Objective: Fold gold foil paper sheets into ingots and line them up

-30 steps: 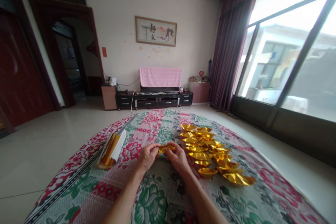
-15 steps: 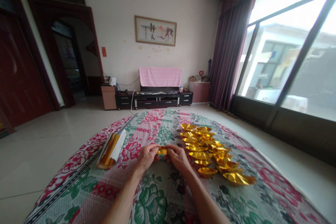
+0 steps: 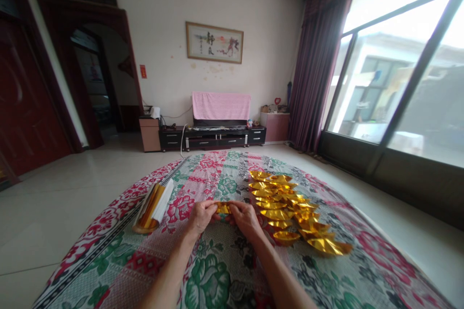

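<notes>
Pinching a small, shiny gold foil paper piece (image 3: pixel 223 208) at centre frame, left hand (image 3: pixel 200 217) and right hand (image 3: pixel 245 218) fingers clamp its ends.

Floral quilt (image 3: pixel 224 270) spread over pale tiled floor (image 3: pixel 65 203). On the quilt: roll of gold foil sheets (image 3: pixel 152 207) at left, heap of folded gold paper ingots (image 3: pixel 290 212) at right, nearest ones touching.

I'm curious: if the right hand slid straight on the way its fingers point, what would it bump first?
The right hand points left toward the left hand. It would likely meet the gold paper piece pinched between them, then the left hand's fingers.
</notes>
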`<state>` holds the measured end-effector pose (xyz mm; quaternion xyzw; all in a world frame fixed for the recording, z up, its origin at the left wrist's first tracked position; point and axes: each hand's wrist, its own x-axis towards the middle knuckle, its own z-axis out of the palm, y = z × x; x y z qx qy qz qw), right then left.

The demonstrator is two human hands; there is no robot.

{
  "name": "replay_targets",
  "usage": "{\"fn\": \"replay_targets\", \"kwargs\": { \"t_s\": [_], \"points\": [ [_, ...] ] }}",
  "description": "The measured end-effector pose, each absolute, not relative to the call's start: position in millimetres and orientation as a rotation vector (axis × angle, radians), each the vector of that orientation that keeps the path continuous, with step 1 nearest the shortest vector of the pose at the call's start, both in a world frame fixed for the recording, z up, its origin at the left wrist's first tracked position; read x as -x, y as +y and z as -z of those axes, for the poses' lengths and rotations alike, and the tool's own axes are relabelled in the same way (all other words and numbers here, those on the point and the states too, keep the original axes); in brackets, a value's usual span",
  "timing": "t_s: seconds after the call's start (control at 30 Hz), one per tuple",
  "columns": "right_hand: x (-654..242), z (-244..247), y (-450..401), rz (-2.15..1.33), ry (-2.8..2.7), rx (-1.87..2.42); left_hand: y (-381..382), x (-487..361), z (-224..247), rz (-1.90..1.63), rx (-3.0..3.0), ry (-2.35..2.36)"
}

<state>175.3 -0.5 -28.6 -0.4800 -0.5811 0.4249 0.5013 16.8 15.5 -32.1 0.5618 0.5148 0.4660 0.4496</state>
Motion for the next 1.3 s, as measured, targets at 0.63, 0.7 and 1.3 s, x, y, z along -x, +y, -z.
{"fn": "replay_targets", "kwargs": {
  "t_s": [0.63,0.7,1.3],
  "points": [
    [-174.5,28.9,-0.4,-1.07,-1.32,1.174,13.5,-18.5,27.8,-1.061,-1.323,1.276],
    [-174.6,29.5,-0.2,-1.076,-1.316,1.167,13.6,-18.6,27.7,-1.064,-1.31,1.282],
    [-174.1,30.4,0.3,-1.105,-1.318,1.183,12.0,-15.2,29.1,-1.046,-1.298,1.244]
  ]
}}
